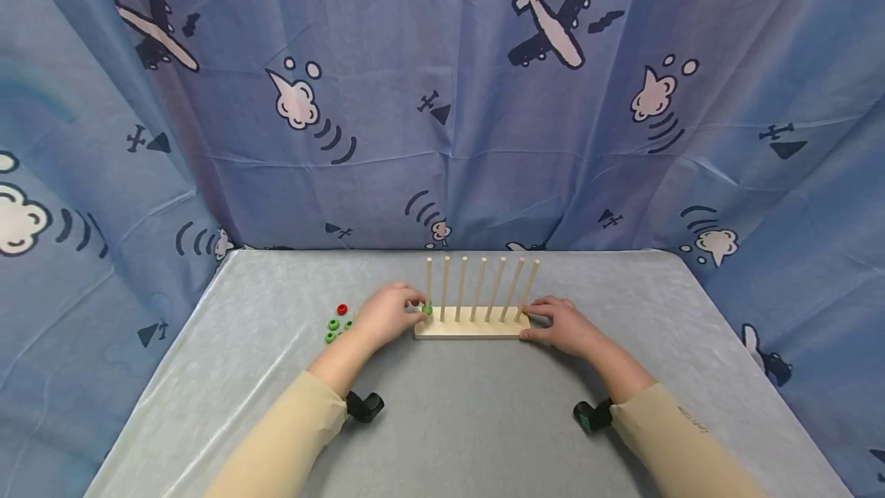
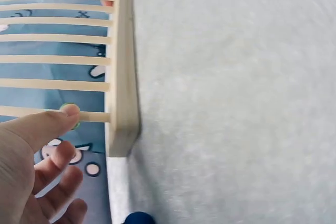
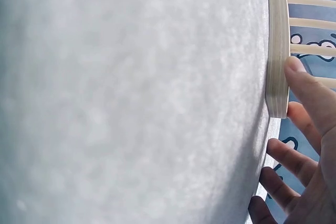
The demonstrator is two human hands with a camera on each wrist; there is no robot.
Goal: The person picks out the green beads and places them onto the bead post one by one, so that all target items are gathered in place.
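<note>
- The left hand pinched a small round green bead between its thumb and a finger, the other fingers loosely curled and apart in the left wrist view.
- That bead was around the leftmost of seven slim pale wooden pegs, above the base and apart from it.
- The pegs stood in a row along a long rectangular pale wooden base, which lay on a table with a light grey cloth cover.
- The right hand gripped the base's right end, thumb at the front edge and index finger round behind, its remaining fingers spread.
- Left of the left hand lay a small red bead and, just nearer the person, several loose green beads; the hand partly hid the group, so their number could not be told.
- Behind the table hung a blue curtain printed with aeroplanes and clouds.
</note>
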